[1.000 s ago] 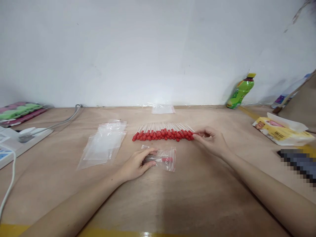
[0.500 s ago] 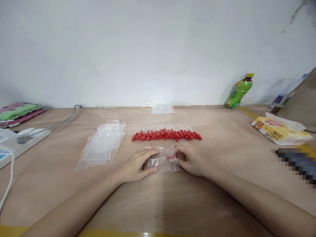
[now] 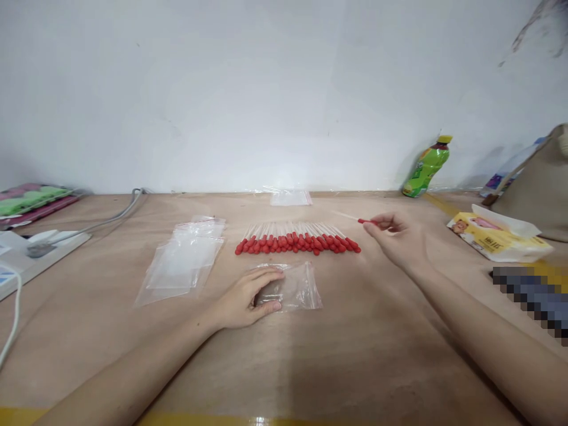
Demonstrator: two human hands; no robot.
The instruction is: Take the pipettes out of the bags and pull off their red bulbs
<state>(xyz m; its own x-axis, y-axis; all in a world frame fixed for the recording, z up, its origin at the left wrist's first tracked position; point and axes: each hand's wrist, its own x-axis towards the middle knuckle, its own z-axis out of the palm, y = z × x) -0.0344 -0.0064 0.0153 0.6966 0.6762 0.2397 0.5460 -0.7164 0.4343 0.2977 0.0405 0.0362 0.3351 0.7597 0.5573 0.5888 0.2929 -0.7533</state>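
A small clear zip bag (image 3: 296, 291) lies flat on the table, its opening with a reddish line facing right. My left hand (image 3: 248, 299) rests on the bag's left end, thumb and fingers curved along its edges and holding it. Up to the right, my right hand (image 3: 394, 234) pinches the red end of a thin pale stick (image 3: 361, 220), whose shaft points left. Between the bag and the wall, many similar red-tipped sticks (image 3: 297, 241) lie side by side in a row, red ends towards me.
More clear zip bags (image 3: 184, 260) lie overlapping at the left, and another bag (image 3: 290, 198) is by the wall. A power strip (image 3: 53, 248) with cables stands far left. To the right are a green bottle (image 3: 428, 168), a tissue pack (image 3: 497, 236) and a pixelated dark object (image 3: 532, 296).
My right hand has moved from the bag's opening up and to the right, carrying the red-ended stick with it. My left hand has stayed on the bag.
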